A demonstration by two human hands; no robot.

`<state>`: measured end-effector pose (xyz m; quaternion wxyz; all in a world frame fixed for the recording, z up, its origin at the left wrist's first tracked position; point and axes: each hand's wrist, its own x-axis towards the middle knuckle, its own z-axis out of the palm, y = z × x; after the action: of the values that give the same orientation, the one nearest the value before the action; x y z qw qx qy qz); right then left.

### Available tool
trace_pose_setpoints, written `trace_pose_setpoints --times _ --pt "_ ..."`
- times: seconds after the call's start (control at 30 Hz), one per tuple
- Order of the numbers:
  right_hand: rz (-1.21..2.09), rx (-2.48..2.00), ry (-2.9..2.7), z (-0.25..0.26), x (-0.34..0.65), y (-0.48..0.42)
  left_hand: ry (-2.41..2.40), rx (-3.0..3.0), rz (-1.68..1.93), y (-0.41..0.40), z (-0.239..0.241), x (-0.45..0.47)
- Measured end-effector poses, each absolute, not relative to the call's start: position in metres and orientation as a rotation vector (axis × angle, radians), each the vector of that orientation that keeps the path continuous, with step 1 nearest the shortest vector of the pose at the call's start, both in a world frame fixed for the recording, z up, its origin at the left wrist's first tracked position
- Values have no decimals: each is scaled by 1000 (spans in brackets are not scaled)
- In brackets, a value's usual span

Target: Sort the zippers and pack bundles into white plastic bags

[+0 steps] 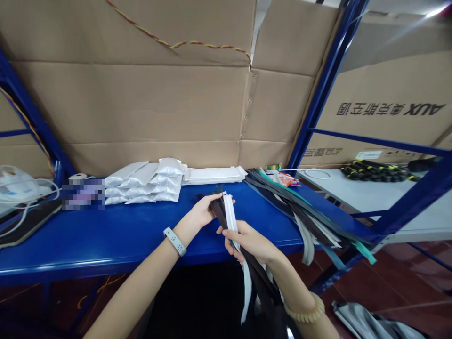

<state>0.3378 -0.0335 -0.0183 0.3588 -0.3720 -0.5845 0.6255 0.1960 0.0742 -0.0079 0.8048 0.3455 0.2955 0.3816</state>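
Because both hands work right at the front edge of the blue steel bench point(106, 245), anything that slips from them has nothing beneath it but the floor. The left hand point(201, 212) is curled with its fingers closed over the top of a bundle of dark zippers point(218, 212), pinching it firmly from what I can see, though its thumb is hidden. Just below, nearly touching it, the right hand point(247, 240) wraps around the same bundle, its thumb lying on top and a white zipper point(230, 214) pressed against the dark ones. The zipper teeth are too small to make out from here, so I can't be certain of the fastening detail. Long loose ends point(257, 287) hang past the bench edge below the right hand, where they could snag on the beaded bracelet point(304, 308) on that wrist and tangle. The white zipper could also slide free if the grip eases. To the right of the hands, a spread heap of zippers point(303, 212) trails over the bench edge, so a careless elbow could drag it down. Beyond the left hand, a loose stack of white packets point(144, 181) could topple if a swinging end caught it.
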Motion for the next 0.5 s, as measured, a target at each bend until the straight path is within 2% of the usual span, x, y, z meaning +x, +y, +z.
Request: trace_pose_setpoints --times 0.33,0.5 --pt "1711 -799 -1630 -18 348 -29 693 907 935 68 -5 193" --pt "1332 -795 -1535 -25 361 -11 699 1067 884 58 -2 193"
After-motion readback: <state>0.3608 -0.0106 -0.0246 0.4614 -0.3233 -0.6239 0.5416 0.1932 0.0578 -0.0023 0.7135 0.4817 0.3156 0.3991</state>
